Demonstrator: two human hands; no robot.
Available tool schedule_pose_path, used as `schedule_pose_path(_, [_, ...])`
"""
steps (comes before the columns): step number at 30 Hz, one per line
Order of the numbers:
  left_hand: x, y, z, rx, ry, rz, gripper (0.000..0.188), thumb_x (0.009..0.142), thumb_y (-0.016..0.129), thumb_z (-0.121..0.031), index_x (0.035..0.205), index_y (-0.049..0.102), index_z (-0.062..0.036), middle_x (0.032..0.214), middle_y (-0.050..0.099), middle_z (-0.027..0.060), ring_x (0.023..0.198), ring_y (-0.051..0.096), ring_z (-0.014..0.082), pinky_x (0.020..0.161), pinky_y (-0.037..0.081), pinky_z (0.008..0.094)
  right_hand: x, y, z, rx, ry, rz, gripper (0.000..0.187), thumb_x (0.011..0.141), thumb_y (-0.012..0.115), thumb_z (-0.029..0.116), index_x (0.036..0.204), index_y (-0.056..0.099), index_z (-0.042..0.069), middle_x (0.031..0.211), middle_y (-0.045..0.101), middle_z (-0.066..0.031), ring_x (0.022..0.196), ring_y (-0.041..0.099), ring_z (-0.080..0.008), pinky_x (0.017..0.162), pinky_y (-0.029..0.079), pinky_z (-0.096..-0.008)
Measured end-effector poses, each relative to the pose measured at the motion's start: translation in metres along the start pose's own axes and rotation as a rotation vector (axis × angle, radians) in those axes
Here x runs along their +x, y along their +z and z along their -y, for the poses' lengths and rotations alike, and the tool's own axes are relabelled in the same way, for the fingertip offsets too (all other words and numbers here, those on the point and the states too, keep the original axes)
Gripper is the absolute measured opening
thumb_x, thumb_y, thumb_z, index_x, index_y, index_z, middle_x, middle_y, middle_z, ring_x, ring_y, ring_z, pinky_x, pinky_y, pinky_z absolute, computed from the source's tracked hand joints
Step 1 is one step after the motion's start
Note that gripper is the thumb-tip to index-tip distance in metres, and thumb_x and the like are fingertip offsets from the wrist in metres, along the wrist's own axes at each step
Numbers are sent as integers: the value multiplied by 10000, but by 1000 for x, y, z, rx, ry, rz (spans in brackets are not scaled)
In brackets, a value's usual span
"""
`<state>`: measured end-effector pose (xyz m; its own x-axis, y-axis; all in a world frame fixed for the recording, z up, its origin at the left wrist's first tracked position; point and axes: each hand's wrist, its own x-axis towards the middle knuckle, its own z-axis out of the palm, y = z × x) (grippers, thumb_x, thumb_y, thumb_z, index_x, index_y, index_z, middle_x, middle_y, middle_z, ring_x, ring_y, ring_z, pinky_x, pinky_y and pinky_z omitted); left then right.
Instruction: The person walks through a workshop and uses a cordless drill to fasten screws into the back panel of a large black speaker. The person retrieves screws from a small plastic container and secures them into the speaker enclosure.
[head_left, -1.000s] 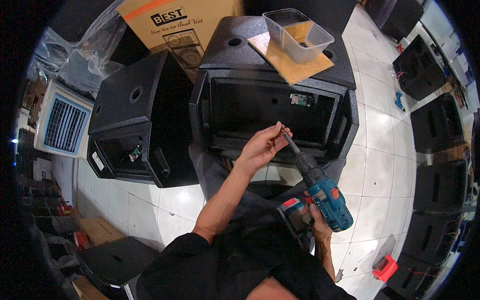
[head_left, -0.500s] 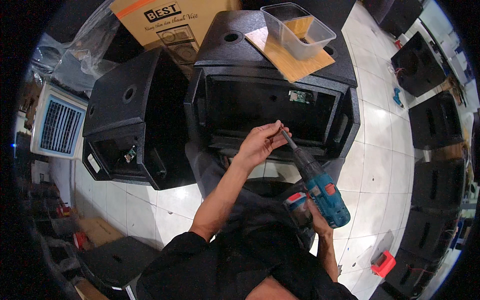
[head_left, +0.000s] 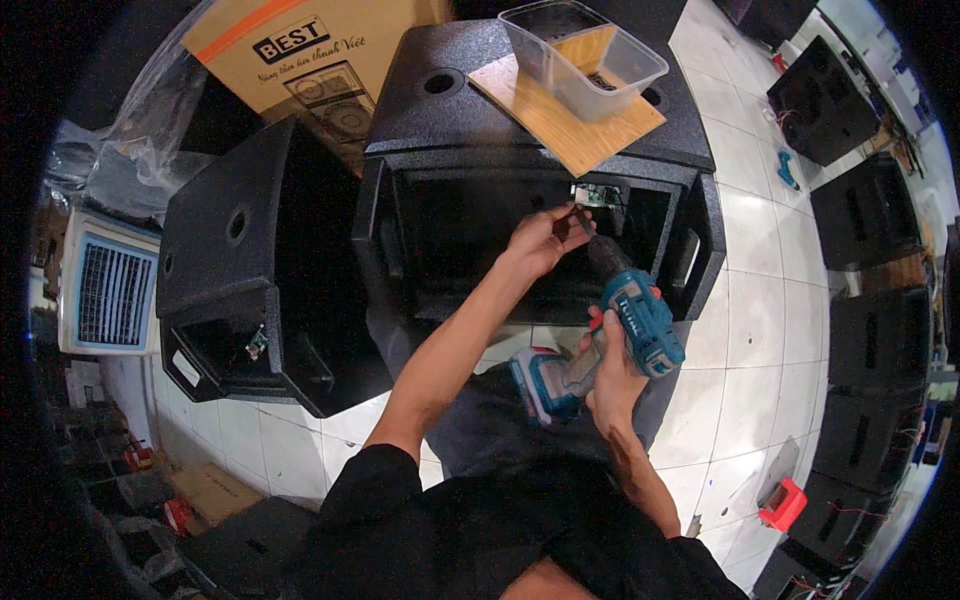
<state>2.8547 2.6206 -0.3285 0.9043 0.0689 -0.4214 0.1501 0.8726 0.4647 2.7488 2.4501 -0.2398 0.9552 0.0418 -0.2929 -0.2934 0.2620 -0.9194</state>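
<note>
My right hand (head_left: 615,385) wraps round the handle of a teal and black cordless drill (head_left: 640,325), which points away from me with its battery to the left. At the tip of its bit (head_left: 585,225), my left hand (head_left: 540,243) has its fingers pinched together; whatever small thing they hold is too small to make out. Both hands work at the opening of a black speaker cabinet (head_left: 540,135), which lies in front of me. Just beyond the fingertips a small green circuit board (head_left: 597,196) sits inside the cabinet.
On the cabinet a wooden board (head_left: 520,105) carries a clear plastic tub (head_left: 625,95) with small dark pieces. To the left stand a second black cabinet (head_left: 225,235), a cardboard box (head_left: 385,40) and an air cooler (head_left: 115,290). A red plastic piece (head_left: 783,503) lies on the tiles.
Both hands have moved forward to the cabinet opening, bringing the drill along. The bit tip now comes close to the circuit board. My right wrist has turned, so the drill's handle points more left.
</note>
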Motion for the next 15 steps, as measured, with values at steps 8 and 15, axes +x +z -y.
schedule_pose_path(8, [39,-16,1,46,-93,37,158,916,492,-115,977,546,20,874,602,118,798,611,234,761,552,392,21,24,-18,232,102,-150,201,898,566,194,1048,514,72,882,621,-76,592,552,-127,523,487,-275])
schedule_pose_path(15, [41,-7,-8,118,-121,-97,198,944,425,-123,1000,532,34,886,595,135,863,616,272,790,554,414,29,31,-18,227,111,-123,189,897,567,204,1027,521,74,875,624,-74,589,550,-123,520,485,-273])
